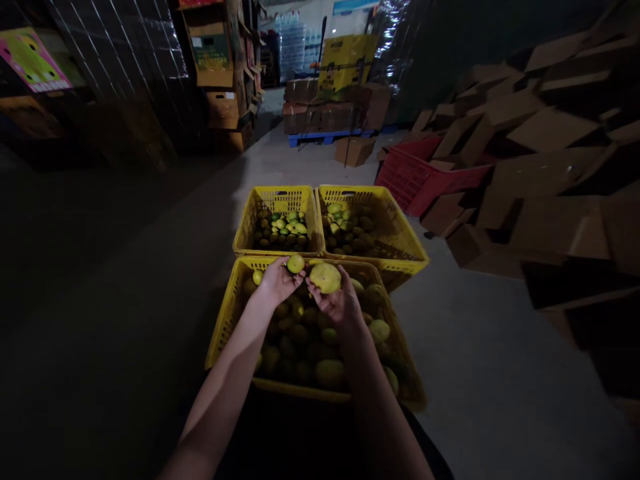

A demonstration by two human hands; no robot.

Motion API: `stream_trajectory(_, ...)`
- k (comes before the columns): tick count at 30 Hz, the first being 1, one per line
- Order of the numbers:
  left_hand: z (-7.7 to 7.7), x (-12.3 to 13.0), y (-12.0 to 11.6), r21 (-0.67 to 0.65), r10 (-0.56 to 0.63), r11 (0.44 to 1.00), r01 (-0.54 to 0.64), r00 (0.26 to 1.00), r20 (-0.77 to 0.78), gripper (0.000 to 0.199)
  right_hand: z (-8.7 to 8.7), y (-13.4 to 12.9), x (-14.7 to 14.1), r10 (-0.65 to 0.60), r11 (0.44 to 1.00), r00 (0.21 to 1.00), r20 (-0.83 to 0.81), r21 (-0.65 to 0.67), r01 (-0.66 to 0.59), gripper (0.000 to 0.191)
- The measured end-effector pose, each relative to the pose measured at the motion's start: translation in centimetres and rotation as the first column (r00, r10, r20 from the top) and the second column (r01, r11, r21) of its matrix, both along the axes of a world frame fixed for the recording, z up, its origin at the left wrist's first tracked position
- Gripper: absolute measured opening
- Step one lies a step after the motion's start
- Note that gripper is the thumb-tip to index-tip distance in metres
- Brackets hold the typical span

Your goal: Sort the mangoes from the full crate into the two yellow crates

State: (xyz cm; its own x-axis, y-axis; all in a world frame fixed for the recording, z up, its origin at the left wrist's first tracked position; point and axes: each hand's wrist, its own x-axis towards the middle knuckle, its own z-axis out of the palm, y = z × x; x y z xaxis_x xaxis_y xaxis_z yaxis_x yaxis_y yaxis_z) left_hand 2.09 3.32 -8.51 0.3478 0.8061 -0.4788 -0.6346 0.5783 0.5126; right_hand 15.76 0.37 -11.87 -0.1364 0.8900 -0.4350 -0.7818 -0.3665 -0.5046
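My left hand (280,281) holds a small yellow-green fruit (295,264) between its fingers. Close beside it, my right hand (340,301) is closed round a larger pale yellow fruit (325,278). Both hands are above the near yellow crate (225,320), which holds several green and yellow fruits of mixed sizes. Behind it, a yellow crate at the left (243,223) has small green and yellow fruits inside. The yellow crate at the right (400,230) also has fruits, mostly toward its left side.
Cardboard boxes (540,167) are heaped at the right, around a red crate (410,177). Further back, a blue pallet (327,137) bears stacked boxes and a yellow carton (345,63). More boxes (223,110) stand at the back left.
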Motion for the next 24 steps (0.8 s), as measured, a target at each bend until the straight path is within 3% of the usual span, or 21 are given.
stream_trajectory(6,-0.1,0.4,0.1,0.003,0.007,1.000,-0.007,0.999,-0.040,0.024,-0.3,0.0,0.0,-0.044,0.999,0.999,0.016,0.001,0.044,0.030)
stream_trajectory(10,-0.2,0.5,-0.1,0.173,0.087,0.983,-0.066,0.989,-0.121,0.007,-0.1,-0.5,-0.4,-0.182,0.981,0.974,0.133,0.087,0.171,0.035)
stream_trajectory(12,0.0,0.3,-0.3,0.328,0.152,0.941,-0.085,0.971,-0.183,0.021,0.3,-0.8,-0.6,-0.318,0.942,0.909,0.271,0.202,0.269,0.052)
stream_trajectory(14,0.1,0.0,-0.4,0.449,0.176,0.892,-0.048,0.953,-0.248,0.040,0.8,-1.0,-0.8,-0.462,0.872,0.786,0.411,0.371,0.318,0.061)
stream_trajectory(16,0.1,-0.3,-0.5,0.505,0.181,0.863,-0.005,0.936,-0.301,0.048,1.2,-1.2,-0.9,-0.562,0.805,0.664,0.493,0.510,0.303,0.060)
stream_trajectory(18,0.1,-0.5,-0.3,0.522,0.195,0.853,0.001,0.927,-0.321,0.049,1.5,-1.2,-0.9,-0.604,0.773,0.606,0.518,0.565,0.287,0.059)
stream_trajectory(21,-0.1,-0.5,-0.1,0.527,0.230,0.850,-0.028,0.918,-0.322,0.039,1.6,-1.2,-1.0,-0.596,0.782,0.632,0.496,0.537,0.316,0.060)
stream_trajectory(24,0.0,-0.5,-0.2,0.500,0.200,0.866,-0.013,0.926,-0.321,0.020,1.5,-1.2,-0.9,-0.502,0.828,0.750,0.431,0.490,0.273,0.051)
